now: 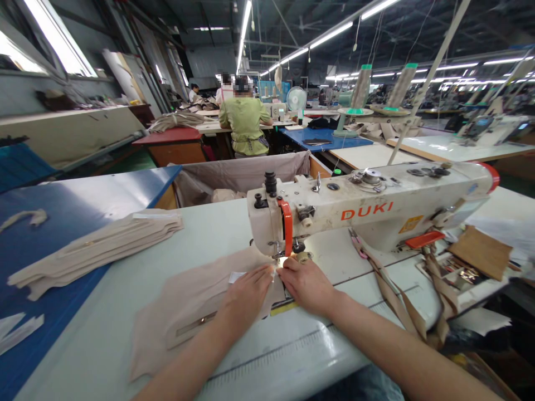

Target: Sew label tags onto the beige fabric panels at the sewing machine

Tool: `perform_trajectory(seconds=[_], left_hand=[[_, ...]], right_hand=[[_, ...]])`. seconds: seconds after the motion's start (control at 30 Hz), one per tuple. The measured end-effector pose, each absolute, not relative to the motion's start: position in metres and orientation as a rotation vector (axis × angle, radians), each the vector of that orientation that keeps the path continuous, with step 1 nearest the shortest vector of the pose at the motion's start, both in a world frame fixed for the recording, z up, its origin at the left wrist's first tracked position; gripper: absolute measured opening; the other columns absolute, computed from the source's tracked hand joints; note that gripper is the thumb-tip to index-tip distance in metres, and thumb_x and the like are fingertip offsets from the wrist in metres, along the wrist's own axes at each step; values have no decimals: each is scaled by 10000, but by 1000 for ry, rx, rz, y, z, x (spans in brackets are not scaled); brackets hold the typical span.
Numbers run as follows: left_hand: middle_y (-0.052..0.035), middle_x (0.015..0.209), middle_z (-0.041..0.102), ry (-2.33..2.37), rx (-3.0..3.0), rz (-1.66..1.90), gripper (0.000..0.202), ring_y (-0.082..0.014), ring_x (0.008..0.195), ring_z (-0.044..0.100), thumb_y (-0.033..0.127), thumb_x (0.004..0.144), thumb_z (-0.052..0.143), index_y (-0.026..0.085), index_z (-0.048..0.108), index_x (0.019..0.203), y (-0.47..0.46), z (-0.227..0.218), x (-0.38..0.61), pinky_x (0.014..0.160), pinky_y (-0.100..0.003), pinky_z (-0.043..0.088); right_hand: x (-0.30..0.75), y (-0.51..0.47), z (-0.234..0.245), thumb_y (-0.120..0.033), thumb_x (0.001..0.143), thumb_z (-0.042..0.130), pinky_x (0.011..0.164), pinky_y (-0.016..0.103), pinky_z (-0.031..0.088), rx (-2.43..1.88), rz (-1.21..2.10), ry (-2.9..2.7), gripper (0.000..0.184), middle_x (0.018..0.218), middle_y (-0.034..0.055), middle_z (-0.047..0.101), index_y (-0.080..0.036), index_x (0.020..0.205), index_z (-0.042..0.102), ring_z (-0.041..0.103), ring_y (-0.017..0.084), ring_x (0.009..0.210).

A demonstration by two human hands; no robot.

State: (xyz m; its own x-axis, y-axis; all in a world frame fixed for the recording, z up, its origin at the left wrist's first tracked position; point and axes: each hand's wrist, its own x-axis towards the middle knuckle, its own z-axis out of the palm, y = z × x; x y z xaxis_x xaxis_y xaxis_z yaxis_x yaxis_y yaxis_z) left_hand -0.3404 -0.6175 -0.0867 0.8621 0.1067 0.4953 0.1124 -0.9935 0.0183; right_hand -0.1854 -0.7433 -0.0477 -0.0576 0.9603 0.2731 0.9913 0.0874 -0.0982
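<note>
A beige fabric piece point(188, 303) with a zipper lies flat on the pale sewing table point(125, 312), its right edge under the needle of a white DUKI sewing machine point(368, 209). My left hand point(246, 295) rests palm down on the fabric, fingers together and pointing at the needle, beside a small white label point(236, 276). My right hand point(307, 284) lies just right of the needle, fingertips pressing the fabric edge at the presser foot.
A stack of beige cut pieces point(96, 248) lies at the left, over a blue surface point(50, 223). A fabric-lined bin point(242, 172) stands behind the machine. Beige straps point(397, 301) hang at the right near brown card point(480, 250). A person in green point(244, 125) sits ahead.
</note>
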Motion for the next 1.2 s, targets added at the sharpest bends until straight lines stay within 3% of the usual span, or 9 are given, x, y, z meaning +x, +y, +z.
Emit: perform_trajectory(seconds=[1.2], left_hand=[[-109, 1130, 720, -226, -3083, -824, 295, -193, 1052, 675, 104, 952, 410, 137, 632, 1143, -622, -82, -335, 912, -344, 559]], right_hand=[[-184, -744, -52, -164, 966, 461, 781, 329, 391, -1973, -166, -2057, 205, 882, 85, 637, -139, 936, 662, 540, 200, 815]])
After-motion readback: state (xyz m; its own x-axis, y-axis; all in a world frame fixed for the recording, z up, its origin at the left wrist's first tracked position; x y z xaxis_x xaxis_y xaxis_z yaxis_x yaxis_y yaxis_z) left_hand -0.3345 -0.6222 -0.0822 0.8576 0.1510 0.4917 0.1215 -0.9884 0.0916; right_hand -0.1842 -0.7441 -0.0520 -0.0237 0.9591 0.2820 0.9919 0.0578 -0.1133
